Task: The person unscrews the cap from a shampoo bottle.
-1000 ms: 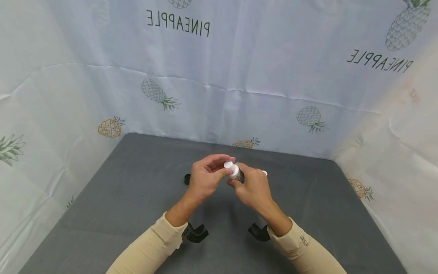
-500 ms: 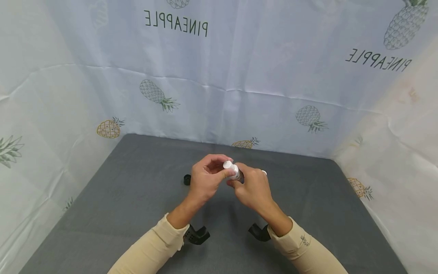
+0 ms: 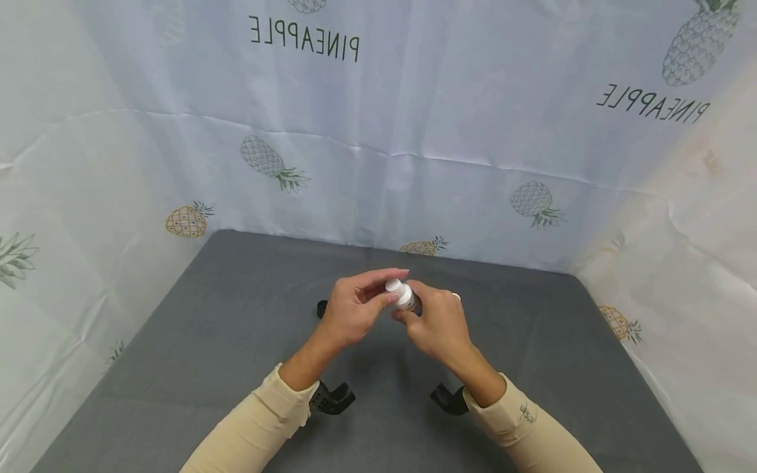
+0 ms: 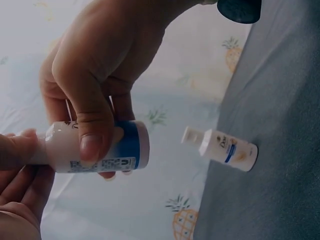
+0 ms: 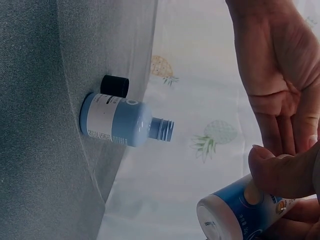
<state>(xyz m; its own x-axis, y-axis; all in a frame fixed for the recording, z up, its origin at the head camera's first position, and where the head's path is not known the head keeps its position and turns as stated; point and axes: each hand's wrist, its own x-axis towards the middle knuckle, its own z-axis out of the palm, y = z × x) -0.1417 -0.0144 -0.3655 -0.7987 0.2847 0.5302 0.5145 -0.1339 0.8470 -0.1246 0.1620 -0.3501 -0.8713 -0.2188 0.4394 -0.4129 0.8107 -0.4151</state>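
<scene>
Both hands meet over the table around a small white and blue bottle [image 4: 127, 145], which lies tilted in the air. My right hand [image 3: 437, 322] grips its body, thumb on one side and fingers on the other. At the bottle's top end, my left hand [image 3: 355, 309] pinches the white cap [image 3: 393, 285] between thumb and fingers; in the left wrist view those fingers mostly hide the cap. The right wrist view shows the bottle's base, with the left hand [image 5: 280, 85] beyond it.
A capless blue bottle [image 5: 120, 119] stands on the grey table [image 3: 236, 348], beside a black cap [image 5: 115, 86]. Another white Dove bottle [image 4: 230, 149] stands behind the right hand. A pineapple-print curtain [image 3: 378, 184] encloses the table. Black camera mounts [image 3: 333, 399] hang under both wrists.
The left thumb draws back a little along the cap and the left fingers straighten slightly. My right hand holds the bottle almost still throughout.
</scene>
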